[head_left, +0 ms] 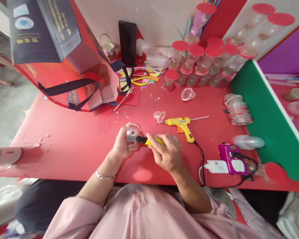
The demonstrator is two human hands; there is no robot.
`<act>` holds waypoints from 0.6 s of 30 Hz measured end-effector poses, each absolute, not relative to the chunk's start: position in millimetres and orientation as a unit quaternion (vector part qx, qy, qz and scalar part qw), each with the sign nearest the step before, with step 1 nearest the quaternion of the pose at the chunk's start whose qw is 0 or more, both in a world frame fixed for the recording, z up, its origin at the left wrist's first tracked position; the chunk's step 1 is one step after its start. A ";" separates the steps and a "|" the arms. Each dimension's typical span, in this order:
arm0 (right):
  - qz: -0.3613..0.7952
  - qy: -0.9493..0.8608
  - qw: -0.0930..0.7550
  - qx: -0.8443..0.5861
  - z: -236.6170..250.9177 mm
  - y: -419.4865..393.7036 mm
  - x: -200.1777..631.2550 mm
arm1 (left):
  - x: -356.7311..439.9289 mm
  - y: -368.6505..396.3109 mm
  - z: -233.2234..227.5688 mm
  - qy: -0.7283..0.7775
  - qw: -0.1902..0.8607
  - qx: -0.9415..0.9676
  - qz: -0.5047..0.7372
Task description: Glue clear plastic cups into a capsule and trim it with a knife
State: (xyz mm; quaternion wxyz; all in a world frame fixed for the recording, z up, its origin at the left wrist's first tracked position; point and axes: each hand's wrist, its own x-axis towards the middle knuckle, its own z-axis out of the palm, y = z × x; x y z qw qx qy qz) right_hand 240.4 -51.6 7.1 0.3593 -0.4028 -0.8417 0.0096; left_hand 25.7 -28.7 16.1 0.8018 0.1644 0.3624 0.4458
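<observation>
On the red desk [72,149], a yellow glue gun [181,122] is lying with its nozzle pointing left, beside a loose clear cup [159,116]. Left of the glue gun and nearer the person, the left hand [122,142] is holding the worked cup [133,128] in curled fingers. Nearer the person than the glue gun, the right hand [168,151] is gripping a yellow cutter [154,142], fingers wrapped closed, its blade reaching across the worked cup; whether it is cutting in, I cannot tell. Beyond the glue gun, red-topped cups [196,50] are standing clustered.
</observation>
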 end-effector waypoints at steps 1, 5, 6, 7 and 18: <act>0.005 -0.841 0.361 -0.402 6.9 -51.3 241.0 | 25.8 -28.5 16.7 0.361 0.803 0.166 0.443; 0.004 -0.839 0.361 -0.406 5.5 -50.7 241.6 | 26.1 -27.7 15.4 0.356 0.806 0.177 0.439; 0.006 -0.839 0.359 -0.408 5.3 -50.9 241.1 | 25.9 -27.5 14.4 0.355 0.807 0.179 0.438; 0.006 -0.839 0.358 -0.410 5.1 -51.2 240.4 | 25.6 -27.4 13.3 0.352 0.808 0.180 0.437; -0.058 -0.742 0.396 -0.538 6.4 -34.8 264.7 | 16.7 -27.3 14.5 0.283 0.826 0.183 0.452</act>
